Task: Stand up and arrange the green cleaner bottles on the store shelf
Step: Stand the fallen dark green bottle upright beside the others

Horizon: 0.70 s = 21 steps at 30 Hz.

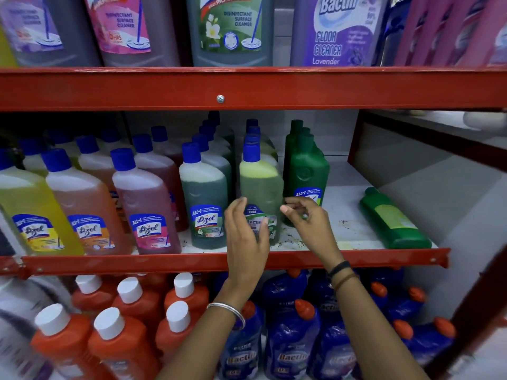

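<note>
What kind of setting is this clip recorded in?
Most likely a shop's cleaning-products aisle. Red metal shelving holds rows of identical branded floor-cleaner bottles, such as the Lizol bottles, grouped by colour. One green bottle lies on its side while both hands straighten another.

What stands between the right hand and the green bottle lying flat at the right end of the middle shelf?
Nothing visible. The right hand is at the front olive-green bottle, and only bare, speckled middle shelf lies between it and the lying green bottle. The upright dark green bottles stand behind that path.
</note>
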Motion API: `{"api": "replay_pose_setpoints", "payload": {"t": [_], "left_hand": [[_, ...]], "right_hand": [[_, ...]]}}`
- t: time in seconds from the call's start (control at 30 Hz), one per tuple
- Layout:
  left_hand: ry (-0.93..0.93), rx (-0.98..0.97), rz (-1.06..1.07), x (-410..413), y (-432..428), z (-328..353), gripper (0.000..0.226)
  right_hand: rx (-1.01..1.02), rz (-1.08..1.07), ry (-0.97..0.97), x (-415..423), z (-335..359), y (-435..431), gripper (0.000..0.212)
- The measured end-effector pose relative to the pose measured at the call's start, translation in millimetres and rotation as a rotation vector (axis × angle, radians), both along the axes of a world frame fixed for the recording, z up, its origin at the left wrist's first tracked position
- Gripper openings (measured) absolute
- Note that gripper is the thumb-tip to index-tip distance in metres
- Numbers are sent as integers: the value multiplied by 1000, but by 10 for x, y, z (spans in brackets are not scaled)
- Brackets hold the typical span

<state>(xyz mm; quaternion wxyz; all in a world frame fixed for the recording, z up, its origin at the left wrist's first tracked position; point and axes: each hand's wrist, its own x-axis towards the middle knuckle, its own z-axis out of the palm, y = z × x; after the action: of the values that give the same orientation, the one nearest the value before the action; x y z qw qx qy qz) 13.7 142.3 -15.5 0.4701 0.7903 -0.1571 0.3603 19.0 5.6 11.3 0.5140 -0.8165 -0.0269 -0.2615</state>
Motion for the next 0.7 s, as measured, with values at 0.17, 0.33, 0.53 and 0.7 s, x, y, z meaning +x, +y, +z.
{"api": "replay_pose_setpoints", "payload": {"t": [0.17,0.33,0.53,0.7], "left_hand": [[-222,-33,-250,-100,-577,344,21],[103,77,-441,119,-1452,327,21],[859,294,-536,216,-2266,196,40],[984,83,-507,184,-2521,222,56]], "right_hand": [[-78,-202,-87,-77,56,-656,15],[-358,-566,96,-167,62,-1554,19],[-267,-558,680,-130,49,-2120,39],[40,-382,687,-131,98,-2247,50]]}}
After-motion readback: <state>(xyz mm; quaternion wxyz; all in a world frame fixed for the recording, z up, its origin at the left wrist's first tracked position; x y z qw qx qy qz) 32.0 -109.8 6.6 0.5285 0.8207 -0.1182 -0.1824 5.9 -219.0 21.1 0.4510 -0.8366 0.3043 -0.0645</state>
